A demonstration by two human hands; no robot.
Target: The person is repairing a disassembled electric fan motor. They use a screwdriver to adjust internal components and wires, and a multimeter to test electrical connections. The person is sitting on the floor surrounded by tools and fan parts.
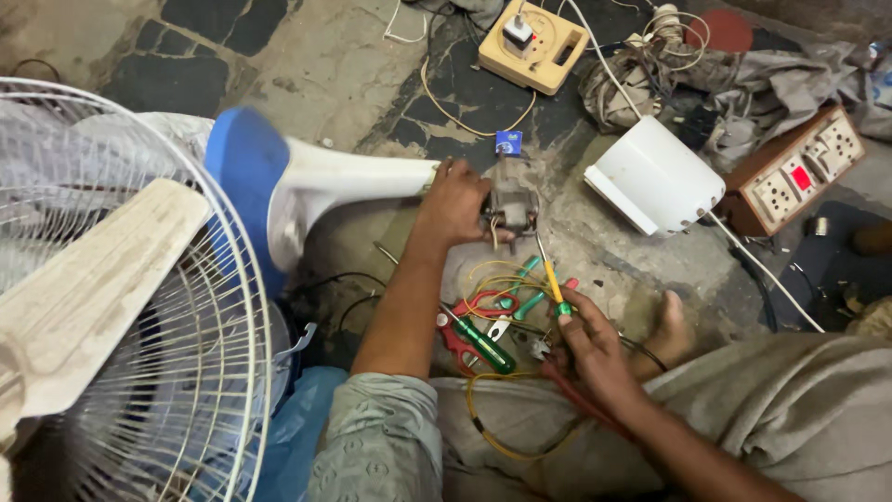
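Yellow wires loop loosely between the small fan motor and the person's lap, and that slack looks like the main hazard: the tip of the green-and-yellow screwdriver, pinched in the closed fingers of the right hand, could slip off the motor and nick a lead or the left hand, whose fingers wrap the motor at the end of the white fan stand. A live extension board nearby would add shock risk. Work goes on over a cracked, dusty stone floor, crowded with a fan guard, red-handled pliers, a socket box and cloth.
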